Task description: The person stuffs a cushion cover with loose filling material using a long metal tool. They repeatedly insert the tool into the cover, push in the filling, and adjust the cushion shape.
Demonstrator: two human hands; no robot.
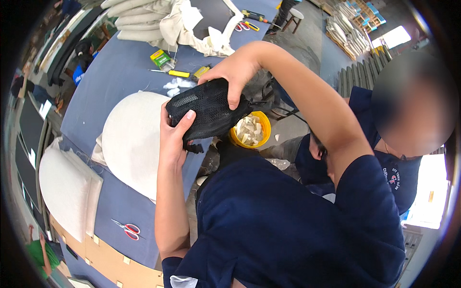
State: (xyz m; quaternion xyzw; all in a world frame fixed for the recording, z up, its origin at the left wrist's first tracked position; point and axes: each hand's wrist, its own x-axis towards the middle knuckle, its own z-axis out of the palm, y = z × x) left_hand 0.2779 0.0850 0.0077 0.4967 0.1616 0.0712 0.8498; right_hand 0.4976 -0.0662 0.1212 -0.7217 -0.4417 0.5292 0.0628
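A black mesh drawstring pouch [204,110] is held up between my hands, over the edge of the blue-grey table [129,62]. My left hand [174,134] grips its left end, thumb on the front. From above, my right hand [233,72] closes around the other end, thumb pressed on the mesh. A black cord trails off the right end toward a co-worker. What the pouch contains cannot be made out. Just left of it lies a round cream cushion [132,139].
Beyond the pouch are a yellow-handled screwdriver [178,74], a green-yellow box [162,59] and stacked cream fabric [144,21]. Red-handled scissors [130,231] lie near left, beside another cushion [65,187]. A yellow bucket of scraps [266,128] stands below. A co-worker [357,103] is close on my right.
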